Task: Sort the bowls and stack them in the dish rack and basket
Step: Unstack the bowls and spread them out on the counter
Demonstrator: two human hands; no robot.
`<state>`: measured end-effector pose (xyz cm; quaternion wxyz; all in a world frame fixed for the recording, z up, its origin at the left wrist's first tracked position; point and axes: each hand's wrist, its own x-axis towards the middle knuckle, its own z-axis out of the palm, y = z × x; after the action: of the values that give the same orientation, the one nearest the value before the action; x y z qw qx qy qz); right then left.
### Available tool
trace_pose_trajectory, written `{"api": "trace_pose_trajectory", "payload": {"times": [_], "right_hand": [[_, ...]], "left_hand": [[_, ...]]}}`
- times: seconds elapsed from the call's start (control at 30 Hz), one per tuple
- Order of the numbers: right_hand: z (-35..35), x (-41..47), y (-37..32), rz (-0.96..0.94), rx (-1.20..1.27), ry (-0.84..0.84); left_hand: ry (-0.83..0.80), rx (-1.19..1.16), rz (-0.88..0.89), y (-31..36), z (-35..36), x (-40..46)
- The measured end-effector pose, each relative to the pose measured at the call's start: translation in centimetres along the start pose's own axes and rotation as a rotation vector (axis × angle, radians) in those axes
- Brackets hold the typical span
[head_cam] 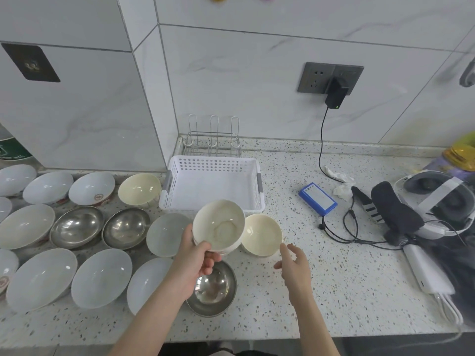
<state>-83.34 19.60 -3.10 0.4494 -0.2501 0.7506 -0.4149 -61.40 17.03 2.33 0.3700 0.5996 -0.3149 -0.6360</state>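
My left hand (pixel 195 260) grips a cream bowl (pixel 218 224) by its near rim, held above the counter; more bowl rims seem stacked under it. My right hand (pixel 293 263) is open, fingers spread, just touching or beside a second cream bowl (pixel 262 233) that rests on the counter. Behind them stands a white perforated basket (pixel 213 163) with nothing in it, and behind that a wire dish rack (pixel 213 140). A third cream bowl (pixel 140 188) sits left of the basket. Steel bowls (pixel 77 226) (pixel 126 227) (pixel 216 291) and several white bowls (pixel 102 276) cover the left counter.
A blue battery pack (pixel 318 199), black cables (pixel 341 227), a headset (pixel 437 201) and a white power bank (pixel 426 271) crowd the right side. A charger (pixel 335 95) hangs from the wall socket. The counter's front edge runs below my forearms.
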Motion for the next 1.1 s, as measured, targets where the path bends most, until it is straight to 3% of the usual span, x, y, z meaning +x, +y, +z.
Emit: {"api": "trace_pose_trajectory", "payload": {"times": [0.23,0.43,0.8,1.1], "right_hand": [[-4.2,-0.8,-2.1,-0.116,0.042,-0.172],[-6.8,-1.7,-2.5,-0.077,-0.163,-0.435],[-7.6,-2.1,0.4,-0.074,-0.462,-0.395],[-7.4,-2.0,1.2,-0.054,-0.511,-0.410]], "left_hand": [[-0.240,0.298,0.021,-1.3,3.1,-1.7],[-0.377,0.488,0.034,-3.9,4.9,-2.1],[-0.567,0.796,0.037,-5.7,5.9,-2.4],[-0.457,0.984,0.151,-6.1,6.6,-2.5]]}}
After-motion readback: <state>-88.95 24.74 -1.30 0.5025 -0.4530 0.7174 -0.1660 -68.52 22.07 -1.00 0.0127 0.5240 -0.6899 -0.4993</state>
